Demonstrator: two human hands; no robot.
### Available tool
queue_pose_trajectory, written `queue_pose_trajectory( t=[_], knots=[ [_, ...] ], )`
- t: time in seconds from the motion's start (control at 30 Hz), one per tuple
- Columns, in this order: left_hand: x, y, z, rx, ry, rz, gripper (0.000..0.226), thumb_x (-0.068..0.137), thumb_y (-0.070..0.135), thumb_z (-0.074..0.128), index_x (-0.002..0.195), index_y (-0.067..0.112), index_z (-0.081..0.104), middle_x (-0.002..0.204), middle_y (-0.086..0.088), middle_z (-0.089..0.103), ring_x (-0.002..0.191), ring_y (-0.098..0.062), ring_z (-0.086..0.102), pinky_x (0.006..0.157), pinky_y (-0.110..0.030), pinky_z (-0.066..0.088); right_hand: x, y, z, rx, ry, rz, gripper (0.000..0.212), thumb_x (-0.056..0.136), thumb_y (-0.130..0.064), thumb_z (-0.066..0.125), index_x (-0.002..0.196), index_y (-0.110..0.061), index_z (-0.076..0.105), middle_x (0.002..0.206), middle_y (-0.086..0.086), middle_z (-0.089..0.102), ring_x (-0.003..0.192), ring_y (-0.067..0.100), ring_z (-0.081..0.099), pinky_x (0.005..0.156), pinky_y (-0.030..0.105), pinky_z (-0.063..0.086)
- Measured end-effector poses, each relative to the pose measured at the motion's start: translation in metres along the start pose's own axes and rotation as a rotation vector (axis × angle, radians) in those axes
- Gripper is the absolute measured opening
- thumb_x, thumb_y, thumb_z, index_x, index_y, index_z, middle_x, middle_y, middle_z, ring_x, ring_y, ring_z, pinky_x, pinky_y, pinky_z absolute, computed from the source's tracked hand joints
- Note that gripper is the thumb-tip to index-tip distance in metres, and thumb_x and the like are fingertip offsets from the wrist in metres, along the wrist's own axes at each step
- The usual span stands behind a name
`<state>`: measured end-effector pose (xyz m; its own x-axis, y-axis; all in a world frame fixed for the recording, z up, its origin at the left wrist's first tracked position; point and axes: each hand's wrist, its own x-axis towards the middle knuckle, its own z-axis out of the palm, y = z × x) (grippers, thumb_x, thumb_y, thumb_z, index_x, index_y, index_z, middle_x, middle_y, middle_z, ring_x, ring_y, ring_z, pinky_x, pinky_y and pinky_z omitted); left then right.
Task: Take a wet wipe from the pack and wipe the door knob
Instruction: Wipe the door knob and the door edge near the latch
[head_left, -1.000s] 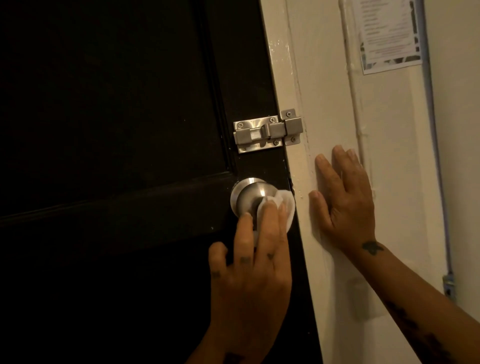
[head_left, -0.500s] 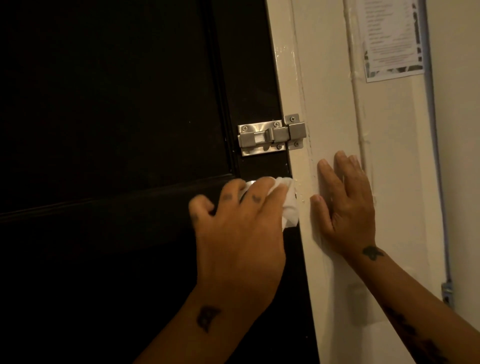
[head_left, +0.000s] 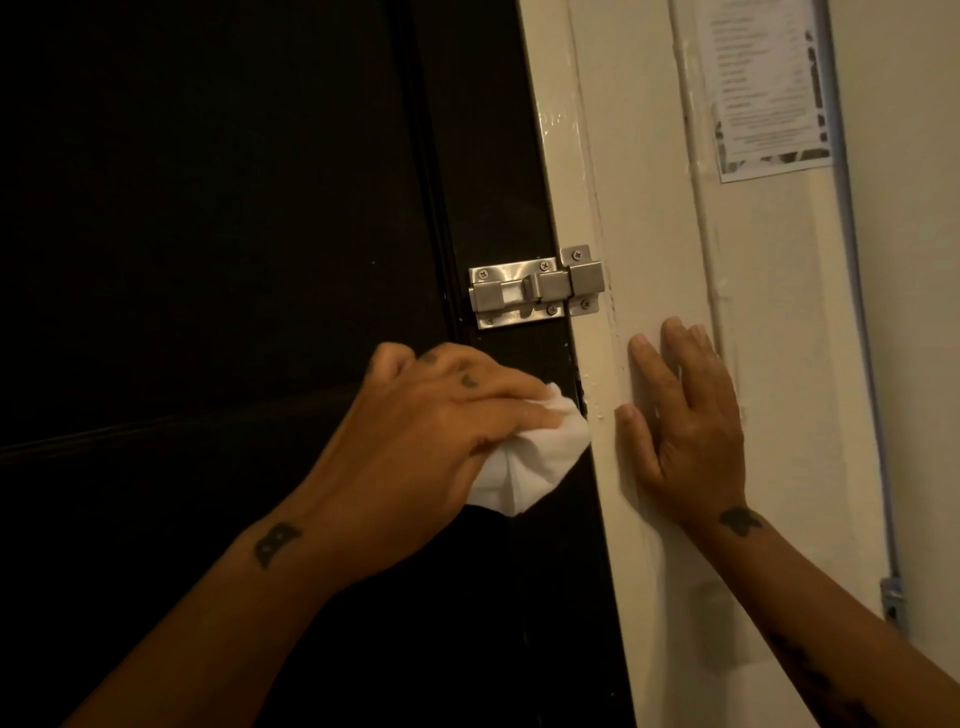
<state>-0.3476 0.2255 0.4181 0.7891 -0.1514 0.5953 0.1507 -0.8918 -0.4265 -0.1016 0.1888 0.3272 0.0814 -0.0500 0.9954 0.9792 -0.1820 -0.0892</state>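
The door knob, bare steel a second ago, is now hidden under the left hand (head_left: 415, 447), which has swung over it and cups the wet wipe (head_left: 171, 452) round it, so wiping seems well underway, while the right hand (head_left: 685, 421) lies spread flat on the door frame (head_left: 649, 208).

Dim, warm light, deep shadow on the left

You see the black door (head_left: 218, 260) swallowed in near-total darkness. The cream frame (head_left: 649, 208) catches soft yellowish light and a glossy glare. The posted paper (head_left: 769, 88) is too blurred to read.
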Motion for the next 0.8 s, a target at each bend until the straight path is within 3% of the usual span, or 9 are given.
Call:
queue_pose_trajectory(
  t=[0.07,0.17,0.23,0.37,0.5,0.57,0.67,0.73,0.8],
  knots=[
    [0.000,-0.003,0.002,-0.022,0.012,-0.014,0.040,0.079,0.034,0.035,0.108,0.031,0.063,0.113,0.008,0.067,0.103,-0.008,0.043,0.074,-0.022,0.019,0.000,-0.001,0.000,0.002,0.004,0.000,0.054,0.087,-0.033,0.042,0.136,-0.012,0.035,0.144,0.021,0.034,0.136,0.032,0.022,0.110,0.042,0.022],
    [0.002,-0.009,-0.005,-0.055,0.027,-0.134,0.044,0.080,0.036,0.031,0.109,0.033,0.063,0.109,0.011,0.068,0.102,-0.013,0.053,0.069,-0.026,0.016,0.000,0.000,-0.001,0.006,0.004,-0.001,0.053,0.087,-0.032,0.042,0.136,-0.012,0.034,0.144,0.021,0.034,0.136,0.032,0.021,0.110,0.042,0.021],
    [0.002,-0.011,-0.006,0.008,0.045,-0.156,0.045,0.078,0.034,0.030,0.107,0.031,0.065,0.101,0.009,0.070,0.096,-0.020,0.058,0.075,-0.030,0.015,-0.001,-0.001,-0.001,0.004,0.001,0.003,0.053,0.087,-0.032,0.042,0.136,-0.012,0.035,0.144,0.021,0.033,0.136,0.032,0.021,0.111,0.041,0.020],
    [0.000,-0.015,-0.007,0.179,0.061,-0.175,0.038,0.078,0.034,0.035,0.092,0.029,0.070,0.082,0.007,0.073,0.079,-0.024,0.062,0.070,-0.030,0.012,-0.001,-0.001,-0.001,0.011,-0.002,0.007,0.053,0.087,-0.032,0.042,0.136,-0.011,0.035,0.144,0.021,0.034,0.136,0.032,0.021,0.111,0.040,0.020],
    [0.001,-0.022,-0.006,0.257,0.096,-0.201,0.027,0.075,0.027,0.048,0.089,0.025,0.071,0.082,0.002,0.073,0.076,-0.027,0.063,0.072,-0.033,0.025,-0.001,-0.001,-0.001,0.016,-0.001,0.008,0.054,0.087,-0.032,0.042,0.136,-0.011,0.035,0.144,0.020,0.033,0.137,0.032,0.021,0.112,0.039,0.018],
    [0.006,-0.012,-0.005,0.095,0.060,-0.171,0.031,0.079,0.028,0.045,0.097,0.020,0.070,0.092,-0.001,0.072,0.083,-0.025,0.062,0.075,-0.037,0.037,0.000,-0.001,-0.001,0.019,-0.001,0.009,0.054,0.087,-0.032,0.042,0.136,-0.012,0.034,0.145,0.020,0.032,0.137,0.031,0.020,0.113,0.033,0.014],
    [0.009,-0.001,0.006,-0.247,0.019,-0.226,0.035,0.086,0.014,0.057,0.121,0.015,0.057,0.121,-0.003,0.059,0.112,-0.016,0.049,0.095,-0.026,0.032,-0.001,-0.001,-0.001,0.020,-0.002,0.012,0.054,0.087,-0.033,0.042,0.136,-0.012,0.035,0.145,0.019,0.032,0.137,0.031,0.020,0.113,0.034,0.014],
    [0.003,-0.003,0.009,-0.368,0.018,-0.261,0.038,0.087,0.007,0.055,0.124,0.013,0.054,0.123,-0.004,0.056,0.114,-0.015,0.048,0.099,-0.029,0.038,-0.001,-0.002,-0.001,0.024,-0.002,0.017,0.054,0.087,-0.032,0.042,0.136,-0.012,0.035,0.145,0.018,0.031,0.137,0.031,0.020,0.112,0.039,0.017],
    [-0.004,-0.005,0.007,-0.480,0.029,-0.341,0.033,0.093,0.014,0.043,0.125,0.018,0.053,0.120,0.003,0.055,0.109,-0.008,0.050,0.093,-0.026,0.044,-0.002,-0.002,-0.001,0.028,-0.004,0.018,0.054,0.087,-0.032,0.042,0.137,-0.013,0.034,0.146,0.018,0.031,0.137,0.031,0.020,0.112,0.039,0.018]
  ],
)
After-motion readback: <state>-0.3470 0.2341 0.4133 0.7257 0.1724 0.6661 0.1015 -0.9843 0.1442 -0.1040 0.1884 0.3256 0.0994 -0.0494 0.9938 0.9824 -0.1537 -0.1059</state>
